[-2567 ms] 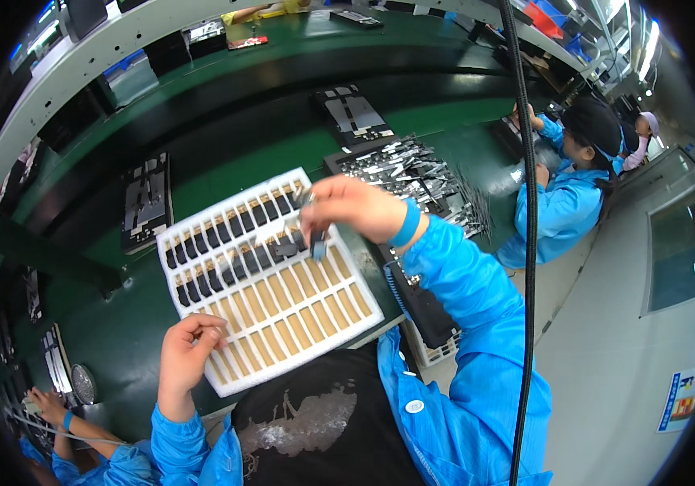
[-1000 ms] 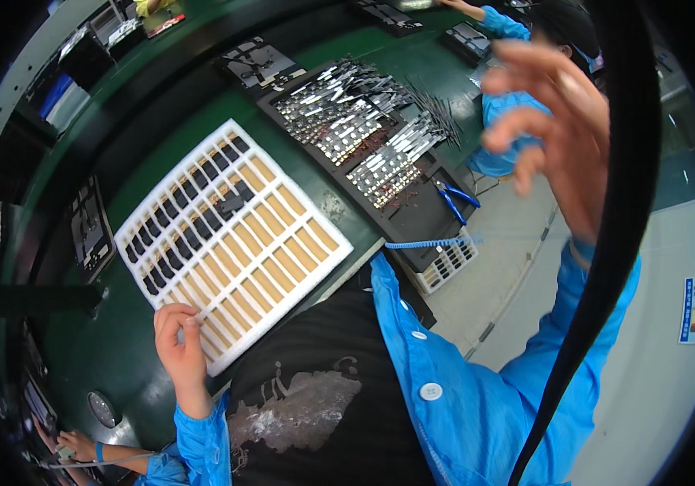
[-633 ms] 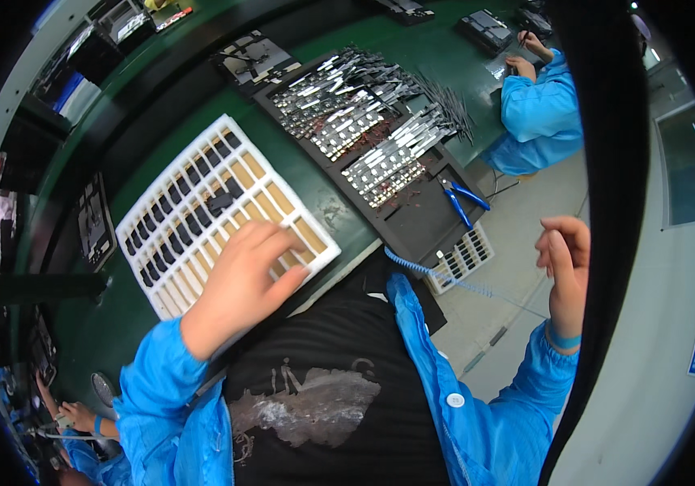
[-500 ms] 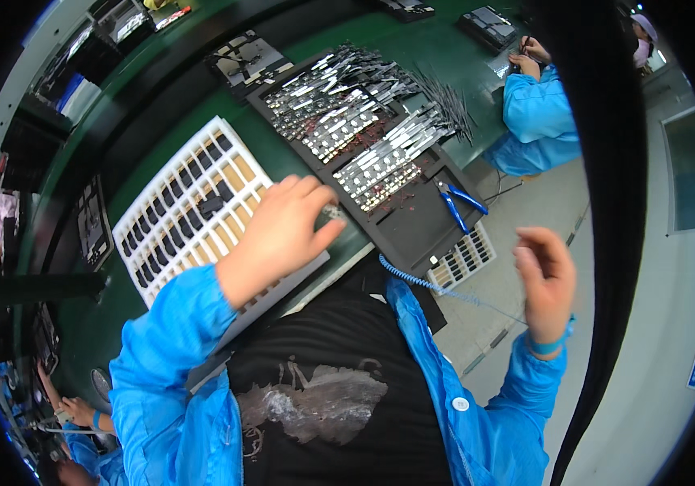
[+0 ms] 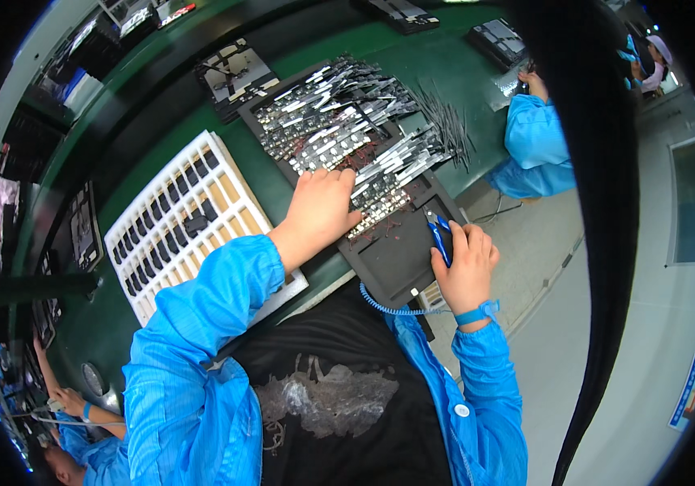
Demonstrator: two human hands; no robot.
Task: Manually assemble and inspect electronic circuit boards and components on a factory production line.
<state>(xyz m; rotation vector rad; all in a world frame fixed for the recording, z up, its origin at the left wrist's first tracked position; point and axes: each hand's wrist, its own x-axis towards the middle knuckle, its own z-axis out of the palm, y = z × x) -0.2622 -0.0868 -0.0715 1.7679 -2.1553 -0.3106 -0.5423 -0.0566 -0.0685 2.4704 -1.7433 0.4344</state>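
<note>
My right hand (image 5: 467,271) is on the blue-handled pliers (image 5: 441,237) at the right side of the black tray (image 5: 396,263), its fingers curled over the handles. The pliers' jaws point away from me. My left hand (image 5: 319,215) rests at the tray's left edge, beside a row of small strip-shaped parts (image 5: 378,212) with pale square pads. Its thumb stands apart from the bent fingers, and I see nothing held between them. Many more silver and black strips (image 5: 331,109) lie heaped in the tray's far part, with thin red bits among them.
A white slotted tray (image 5: 177,219) with black pieces stands on the green table to the left. A blue coiled cord (image 5: 388,308) runs beneath the black tray toward my right wristband. Flat device housings (image 5: 236,73) lie farther back. A co-worker's blue sleeve (image 5: 535,138) is at far right.
My right hand has come in from the right and closed on the pliers. My left hand has moved right, from over the white tray to the black tray's parts.
</note>
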